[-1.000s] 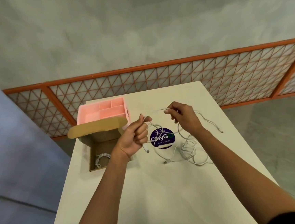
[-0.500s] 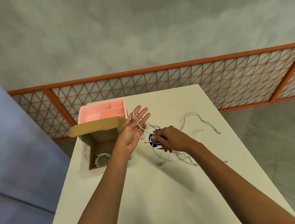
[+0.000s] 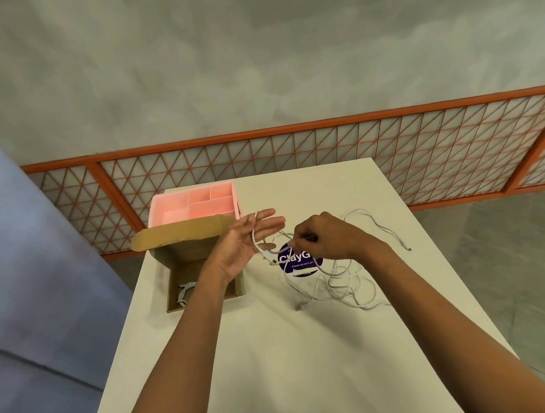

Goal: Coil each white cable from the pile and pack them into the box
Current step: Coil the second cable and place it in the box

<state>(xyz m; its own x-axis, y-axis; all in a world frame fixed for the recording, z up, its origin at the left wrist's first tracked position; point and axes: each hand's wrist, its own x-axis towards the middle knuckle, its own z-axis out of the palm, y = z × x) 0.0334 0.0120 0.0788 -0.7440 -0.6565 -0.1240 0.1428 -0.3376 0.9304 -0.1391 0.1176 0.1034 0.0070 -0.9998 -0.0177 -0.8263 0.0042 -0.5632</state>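
Note:
My left hand [image 3: 240,245] is held up above the cardboard box [image 3: 201,272], fingers straight, with loops of a white cable [image 3: 257,240] wound round them. My right hand [image 3: 326,237] pinches the same cable just to the right of the left palm. The cable trails down to a loose pile of white cables [image 3: 343,282] on the white table [image 3: 277,354]. Inside the open box lies one coiled white cable [image 3: 186,291].
A pink compartment tray [image 3: 195,205] stands behind the box, whose flap [image 3: 181,234] is open toward it. A round purple sticker [image 3: 297,260] lies under the cables. One cable end [image 3: 396,238] reaches toward the table's right edge. An orange lattice railing [image 3: 325,149] runs behind.
My left hand went from curled to straight fingers with cable loops round them. My right hand came down and left, then rose slightly beside the left palm, carrying the cable.

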